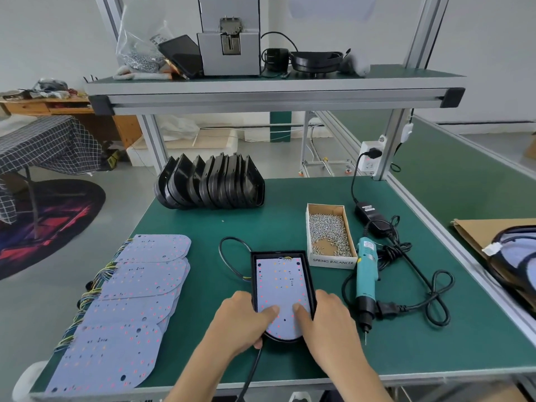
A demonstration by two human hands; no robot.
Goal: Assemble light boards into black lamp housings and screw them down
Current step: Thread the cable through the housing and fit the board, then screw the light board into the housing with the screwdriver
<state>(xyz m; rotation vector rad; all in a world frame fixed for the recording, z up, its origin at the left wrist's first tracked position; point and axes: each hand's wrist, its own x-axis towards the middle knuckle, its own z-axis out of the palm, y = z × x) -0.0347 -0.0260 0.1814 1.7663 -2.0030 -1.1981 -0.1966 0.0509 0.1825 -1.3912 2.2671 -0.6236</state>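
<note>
A black lamp housing (253,274) lies flat on the green bench in front of me. A pale blue light board (281,282) dotted with LEDs sits inside it. My left hand (243,323) grips the housing's near left edge, its thumb pressing on the board. My right hand (330,323) holds the near right edge, and its thumb also presses the board. The housing's black cable (229,256) loops out to the left, and another length runs toward me off the bench edge.
Several loose light boards (136,300) with coloured wires overlap at the left. Empty black housings (211,184) stand in a row at the back. A cardboard box of screws (327,233) and a teal electric screwdriver (367,271) with tangled cord lie to the right.
</note>
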